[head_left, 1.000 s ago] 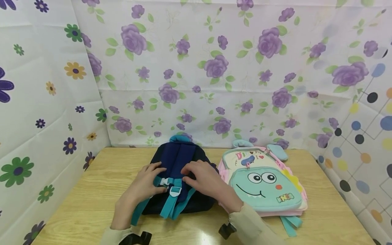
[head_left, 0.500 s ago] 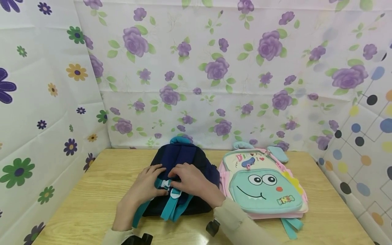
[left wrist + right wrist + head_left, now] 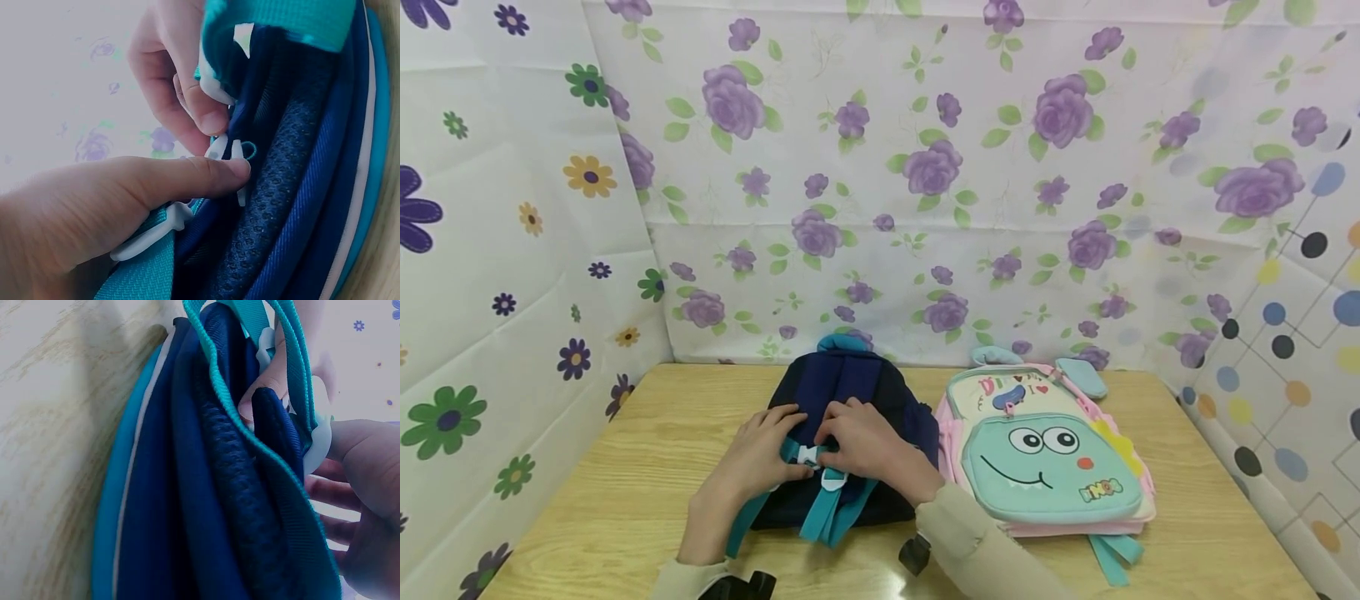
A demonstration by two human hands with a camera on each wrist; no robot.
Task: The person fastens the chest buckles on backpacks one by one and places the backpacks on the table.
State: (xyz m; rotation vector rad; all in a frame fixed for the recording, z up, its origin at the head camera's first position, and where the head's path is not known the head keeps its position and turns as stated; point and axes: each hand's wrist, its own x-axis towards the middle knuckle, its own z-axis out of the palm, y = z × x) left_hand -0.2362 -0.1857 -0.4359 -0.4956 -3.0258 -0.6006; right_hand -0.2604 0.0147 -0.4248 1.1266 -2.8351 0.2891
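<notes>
A navy backpack lies on the table with its straps facing up. Across the straps runs a teal chest strap with a white plastic buckle. My left hand pinches the buckle from the left; its thumb lies along a white part of the clip in the left wrist view. From the other side my right hand grips the buckle's right end with bent thumb and fingers. Just below hangs a white strap adjuster with loose teal webbing. In the right wrist view, webbing and padding partly hide the fingers.
A pastel dinosaur-face backpack lies close to the right of the navy one, teal strap ends at its lower edge. The wooden table meets a flower-printed cloth backdrop behind both bags.
My right hand has moved left toward the buckle and now grips its right end. The left hand stays at the buckle's left side. The pastel backpack has not moved.
</notes>
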